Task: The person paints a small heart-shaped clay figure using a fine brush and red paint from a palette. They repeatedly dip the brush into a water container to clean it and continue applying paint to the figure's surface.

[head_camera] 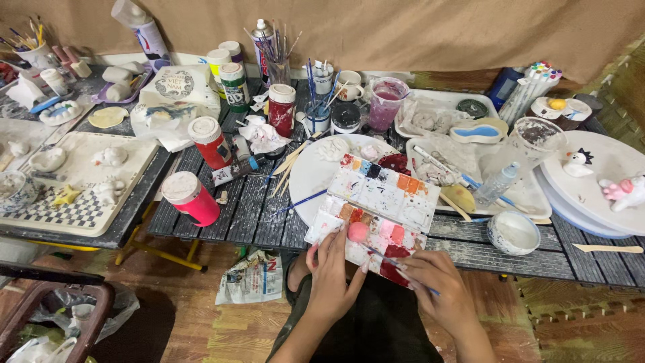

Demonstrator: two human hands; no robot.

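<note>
Hands meet at the near edge of a paint palette (376, 208): the left hand (332, 272) curls its fingers around a small pink ball (358, 232), while the right hand (437, 279) pinches a thin paintbrush (396, 261). Beyond the palette sits a white plate (316, 176); left of it stand red paint bottles (201, 144).

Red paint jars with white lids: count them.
3 red paint jars: one at the table's front edge, one behind it, one farther back beside the crumpled tissue. Clutter may hide others.
</note>
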